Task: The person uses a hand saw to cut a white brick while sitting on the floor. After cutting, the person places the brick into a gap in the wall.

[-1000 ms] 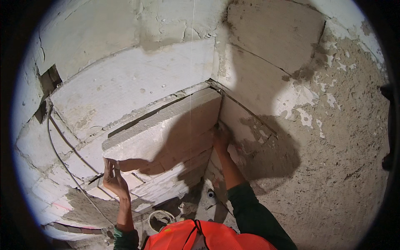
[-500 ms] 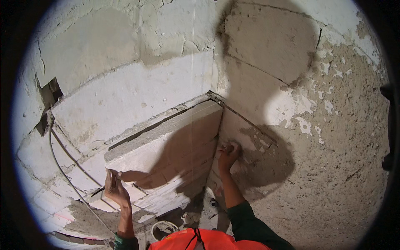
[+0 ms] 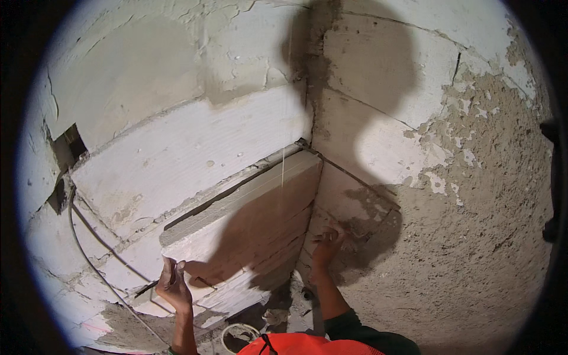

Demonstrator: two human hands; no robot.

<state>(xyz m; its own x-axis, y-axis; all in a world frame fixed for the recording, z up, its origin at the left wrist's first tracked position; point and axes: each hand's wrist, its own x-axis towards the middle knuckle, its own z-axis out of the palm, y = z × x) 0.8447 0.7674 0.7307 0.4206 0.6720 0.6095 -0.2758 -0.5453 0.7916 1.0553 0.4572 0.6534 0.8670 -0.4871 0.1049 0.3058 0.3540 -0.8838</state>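
A long white masonry block [image 3: 207,232] stands out from the left wall, its grey upper edge running to the room's corner. My left hand [image 3: 173,289] is at the block's near left end, fingertips and thumb closed against its lower edge. Close to the right wall, my right hand [image 3: 327,247] has its fingers partly bent and apart, with nothing visible in them. A thin white string [image 3: 283,168] hangs in front of the block, and my shadow darkens much of its face.
A grey cable [image 3: 89,251] runs down the left wall from a dark hole [image 3: 72,142]. Rough, patchy plaster [image 3: 461,248] covers the right wall. Below, near my orange vest [image 3: 307,345], lie a pale round rim [image 3: 228,334] and some debris.
The view has shifted slightly, moving the walls and block lower in the picture. My left hand remains at the block's end. My right hand has dropped a little and its fingers have loosened.
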